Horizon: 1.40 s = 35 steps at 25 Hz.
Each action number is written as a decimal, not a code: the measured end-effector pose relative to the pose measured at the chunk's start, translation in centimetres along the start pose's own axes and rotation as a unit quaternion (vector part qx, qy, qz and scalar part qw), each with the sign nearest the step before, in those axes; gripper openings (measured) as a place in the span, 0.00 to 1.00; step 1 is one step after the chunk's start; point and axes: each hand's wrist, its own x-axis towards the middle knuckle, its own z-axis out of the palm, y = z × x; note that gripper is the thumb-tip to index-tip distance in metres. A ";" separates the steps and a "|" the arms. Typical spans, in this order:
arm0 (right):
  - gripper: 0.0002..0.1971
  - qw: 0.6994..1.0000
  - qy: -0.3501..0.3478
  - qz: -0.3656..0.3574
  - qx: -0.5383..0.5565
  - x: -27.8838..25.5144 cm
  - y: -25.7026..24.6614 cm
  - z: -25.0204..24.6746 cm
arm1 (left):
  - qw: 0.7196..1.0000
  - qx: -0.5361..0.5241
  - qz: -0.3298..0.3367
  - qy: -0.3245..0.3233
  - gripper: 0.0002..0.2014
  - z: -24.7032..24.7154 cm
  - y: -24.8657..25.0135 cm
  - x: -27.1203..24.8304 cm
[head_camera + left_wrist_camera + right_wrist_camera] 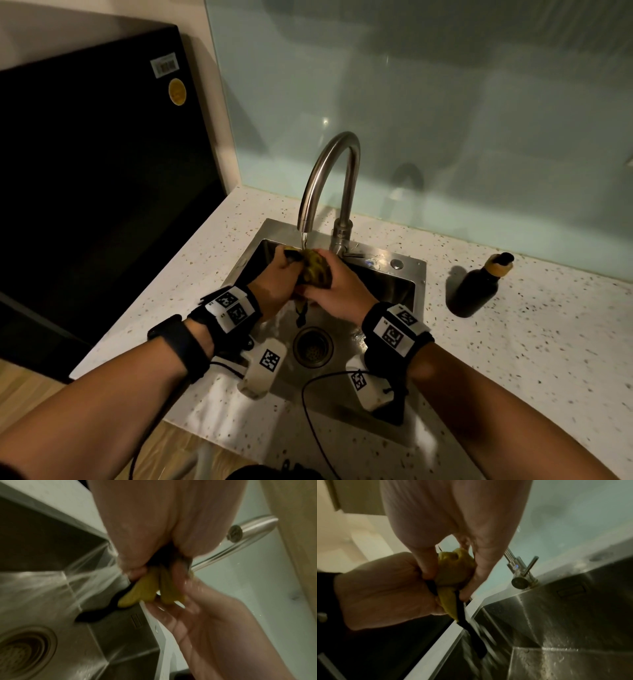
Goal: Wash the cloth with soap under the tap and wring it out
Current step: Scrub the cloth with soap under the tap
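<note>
A bunched yellow cloth with black trim (pixel 313 272) is held over the steel sink (pixel 390 289), under a thin stream from the curved tap (pixel 329 178). My left hand (pixel 279 279) grips its left side and my right hand (pixel 334 286) grips its right side, both with fingers curled round it. A black strip of the cloth (pixel 301 315) hangs below the hands. The left wrist view shows yellow folds (pixel 149 589) squeezed between both hands, with water spraying off into the basin. In the right wrist view the cloth (pixel 453 568) is pinched between thumb and fingers, its black strip (pixel 471 628) trailing down.
A dark bottle with a tan collar (pixel 479 282) stands on the speckled counter (pixel 513 359) right of the sink. The drain (pixel 313 346) lies below the hands. The tap's lever (pixel 352 254) points right. A black appliance (pixel 102 171) fills the left; a glass splashback (pixel 445 102) is behind.
</note>
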 end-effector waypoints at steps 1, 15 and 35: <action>0.32 1.000 0.023 -0.003 0.011 0.1 0.2 0.0 | 0.999 0.002 -0.010 -0.033 0.16 0.0 0.5 -0.3; 0.49 0.997 0.038 -0.054 -0.042 0.5 0.5 -1.2 | 0.996 0.072 0.048 -0.012 0.17 0.5 2.4 0.0; 0.23 0.985 0.134 -0.105 0.009 0.7 0.1 -1.6 | 0.992 0.124 0.027 -0.015 0.09 -0.6 5.0 -1.3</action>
